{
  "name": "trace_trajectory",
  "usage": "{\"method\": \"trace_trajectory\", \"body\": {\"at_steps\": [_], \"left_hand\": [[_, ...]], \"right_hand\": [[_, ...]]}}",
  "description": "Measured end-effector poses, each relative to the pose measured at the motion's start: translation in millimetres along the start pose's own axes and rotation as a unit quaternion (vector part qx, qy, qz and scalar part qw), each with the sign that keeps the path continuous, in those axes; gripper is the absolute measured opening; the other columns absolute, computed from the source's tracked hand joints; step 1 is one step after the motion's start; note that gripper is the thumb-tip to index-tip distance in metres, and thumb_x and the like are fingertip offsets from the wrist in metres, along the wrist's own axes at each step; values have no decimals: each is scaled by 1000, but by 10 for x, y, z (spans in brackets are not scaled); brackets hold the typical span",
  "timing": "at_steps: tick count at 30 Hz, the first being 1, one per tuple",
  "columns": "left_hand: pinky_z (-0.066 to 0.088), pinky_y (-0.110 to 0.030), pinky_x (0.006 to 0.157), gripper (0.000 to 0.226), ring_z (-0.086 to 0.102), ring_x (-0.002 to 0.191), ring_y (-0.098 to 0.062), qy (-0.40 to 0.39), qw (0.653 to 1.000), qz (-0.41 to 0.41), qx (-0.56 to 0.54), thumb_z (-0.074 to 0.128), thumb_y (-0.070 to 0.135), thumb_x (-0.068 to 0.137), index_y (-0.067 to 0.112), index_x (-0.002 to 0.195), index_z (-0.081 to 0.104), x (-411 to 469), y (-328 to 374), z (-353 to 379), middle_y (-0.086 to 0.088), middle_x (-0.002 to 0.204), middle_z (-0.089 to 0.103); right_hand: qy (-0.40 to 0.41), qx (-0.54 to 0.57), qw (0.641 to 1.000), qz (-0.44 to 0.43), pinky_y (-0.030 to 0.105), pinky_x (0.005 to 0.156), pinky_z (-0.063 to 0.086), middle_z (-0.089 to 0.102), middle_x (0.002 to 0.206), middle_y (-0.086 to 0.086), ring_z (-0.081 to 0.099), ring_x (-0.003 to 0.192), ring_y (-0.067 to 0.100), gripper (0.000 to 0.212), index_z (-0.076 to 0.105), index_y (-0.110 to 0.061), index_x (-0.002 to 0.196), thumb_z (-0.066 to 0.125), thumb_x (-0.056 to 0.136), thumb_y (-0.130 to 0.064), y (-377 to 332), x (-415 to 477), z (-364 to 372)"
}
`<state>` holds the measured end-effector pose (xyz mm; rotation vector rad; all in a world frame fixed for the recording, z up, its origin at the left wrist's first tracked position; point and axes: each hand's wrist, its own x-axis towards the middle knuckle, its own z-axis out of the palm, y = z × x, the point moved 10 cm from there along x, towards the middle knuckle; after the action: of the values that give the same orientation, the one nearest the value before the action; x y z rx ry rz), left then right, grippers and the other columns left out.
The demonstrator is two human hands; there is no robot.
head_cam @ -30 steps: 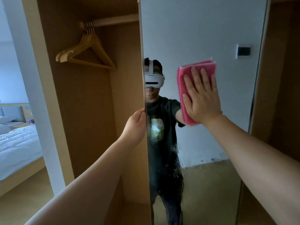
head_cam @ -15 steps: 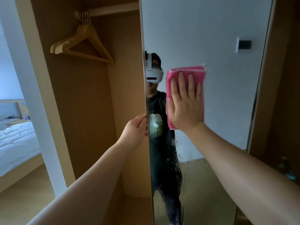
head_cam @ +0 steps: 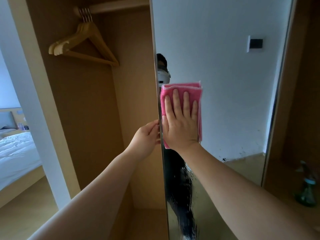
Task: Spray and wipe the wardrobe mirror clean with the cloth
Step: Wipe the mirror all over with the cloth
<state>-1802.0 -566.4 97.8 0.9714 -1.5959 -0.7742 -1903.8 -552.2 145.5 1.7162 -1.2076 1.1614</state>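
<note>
The wardrobe mirror [head_cam: 225,75] is a tall door panel standing edge-on to the open wardrobe. My right hand [head_cam: 181,122] lies flat with straight fingers on a folded pink cloth [head_cam: 181,89], pressing it against the glass by the mirror's left edge. My left hand [head_cam: 147,136] grips that left edge of the door, fingers curled round it. Wet streaks and droplets [head_cam: 183,187] cover the lower glass below the cloth. A green spray bottle [head_cam: 305,189] stands low at the far right, dim and blurred.
The open wardrobe compartment [head_cam: 97,118] on the left holds several wooden hangers [head_cam: 83,42] on a rail. A bed with white linen [head_cam: 15,153] lies beyond at the far left. A dark wooden panel [head_cam: 304,84] borders the mirror's right side.
My right hand has slid the pink cloth leftward and down across the glass, from mid-mirror to the left edge. My left hand has kept its hold on the door's edge.
</note>
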Motion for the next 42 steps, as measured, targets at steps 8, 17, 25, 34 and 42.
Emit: {"method": "trace_trajectory", "body": {"at_steps": [8,17,25,34,42], "left_hand": [[56,-22,76,34,70,97,-14,-16,1000,12,3,35,13,105,18,124,62,-12,9,0,0,106,73],[55,-37,90,33,69,100,-19,-20,999,25,26,36,18,104,21,109,68,-53,-20,11,-5,105,74],[58,-31,81,33,70,96,-18,-15,1000,13,24,31,22,106,13,119,60,-80,-94,70,-7,107,71],[55,-51,87,33,65,99,-37,3,1000,-22,16,33,27,105,14,112,62,-179,-386,144,-18,104,68],[52,-57,88,38,63,97,-40,23,996,-72,38,35,34,103,8,102,63,-257,-640,149,-20,101,68]], "right_hand": [[9,12,1000,-5,55,120,5,22,160,14,15,147,39,58,11,-16,155,13,104,-42,-59,-217,113],[23,22,999,-15,54,120,4,4,164,7,7,149,36,59,8,-18,156,22,103,-40,-60,-755,299],[25,34,999,-19,53,120,6,14,162,9,14,148,36,59,16,-18,156,30,102,-37,-76,-1209,392],[4,27,998,-48,53,120,9,18,161,9,15,148,35,57,20,-20,154,33,103,-41,-4,-1337,408],[-17,-3,993,-117,51,121,7,16,159,9,6,149,30,57,13,-21,154,24,104,-45,141,-1225,423]]}}
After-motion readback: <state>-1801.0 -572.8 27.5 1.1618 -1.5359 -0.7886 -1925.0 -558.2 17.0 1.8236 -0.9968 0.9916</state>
